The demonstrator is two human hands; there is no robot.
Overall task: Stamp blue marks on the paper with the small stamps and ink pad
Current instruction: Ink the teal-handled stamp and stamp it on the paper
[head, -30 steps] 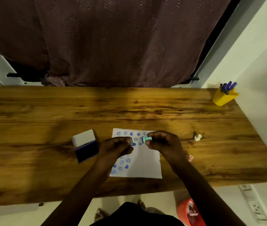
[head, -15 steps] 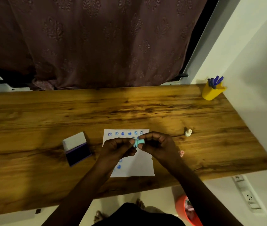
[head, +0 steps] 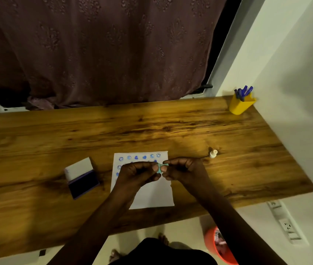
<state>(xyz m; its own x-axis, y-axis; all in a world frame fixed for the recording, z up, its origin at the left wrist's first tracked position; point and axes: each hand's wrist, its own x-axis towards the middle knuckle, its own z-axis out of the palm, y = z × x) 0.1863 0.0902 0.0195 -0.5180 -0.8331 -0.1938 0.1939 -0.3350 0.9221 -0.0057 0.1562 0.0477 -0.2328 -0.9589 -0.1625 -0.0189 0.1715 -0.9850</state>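
Observation:
A white paper (head: 152, 196) with several blue stamped marks lies on the wooden table (head: 151, 131). Above its upper half, my left hand (head: 136, 174) and my right hand (head: 184, 170) meet, both pinching a small teal stamp (head: 161, 167) between the fingertips. My hands hide most of the paper's middle rows. An ink pad (head: 82, 178) with its white lid flipped open sits left of the paper, dark pad facing up. A small cream stamp (head: 213, 153) stands upright on the table right of the paper.
A yellow cup (head: 240, 105) of blue pens stands at the table's far right corner by the wall. A dark curtain hangs behind the table. An orange bin (head: 218, 245) sits on the floor below the right edge, near wall sockets (head: 287, 226).
My hands came together: first each held a teal piece apart, now both fingertips close on one teal stamp. The view shifted, so the table sits lower and further left.

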